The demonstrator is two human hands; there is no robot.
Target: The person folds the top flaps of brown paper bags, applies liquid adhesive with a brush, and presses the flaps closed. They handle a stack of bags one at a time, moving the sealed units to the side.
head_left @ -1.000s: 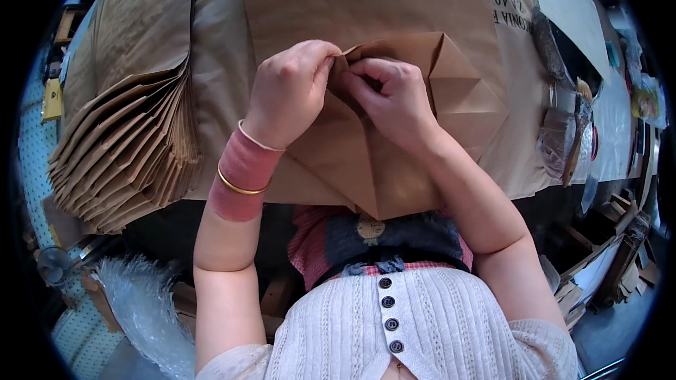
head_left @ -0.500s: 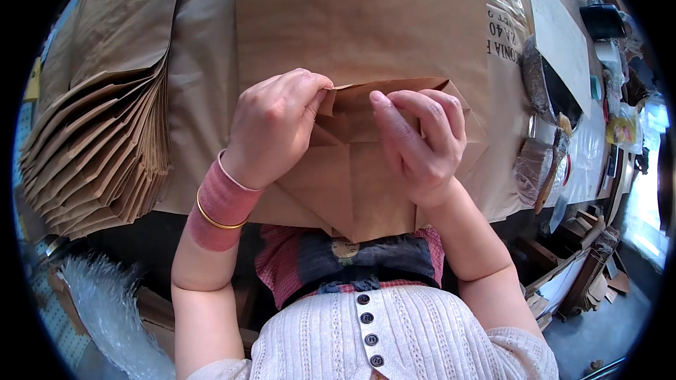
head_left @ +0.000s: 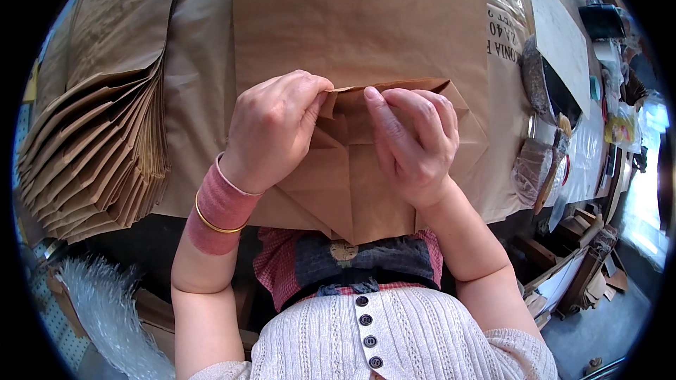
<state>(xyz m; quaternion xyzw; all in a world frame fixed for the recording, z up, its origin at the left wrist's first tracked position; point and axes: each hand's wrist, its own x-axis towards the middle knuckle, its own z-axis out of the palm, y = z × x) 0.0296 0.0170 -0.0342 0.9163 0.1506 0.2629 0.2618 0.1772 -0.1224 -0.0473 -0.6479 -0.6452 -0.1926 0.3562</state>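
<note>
A large brown paper bag (head_left: pixel 359 21) lies on the table in front of me, its near end folded out into creased, pointed flaps (head_left: pixel 380 190). My left hand (head_left: pixel 277 123) pinches the left part of a raised paper edge between thumb and fingers. Close to its right, my right hand (head_left: pixel 417 137) has its thumb and forefinger drawn together at the same raised edge. Whether those right fingertips grip the paper or only touch it is hard to see. The folded edge (head_left: pixel 429 84) runs on to the right behind that hand.
A fanned stack of brown paper bags (head_left: pixel 91 158) lies at the left. On the right are a brush (head_left: pixel 553 162), a plastic-wrapped block (head_left: pixel 533 162) and a white board (head_left: pixel 560 35). Clear plastic strands (head_left: pixel 105 309) hang at lower left, and wooden pieces (head_left: pixel 570 253) stand at lower right.
My right hand has shifted slightly left along the raised paper edge, toward my left hand. The left hand keeps its pinch in nearly the same place.
</note>
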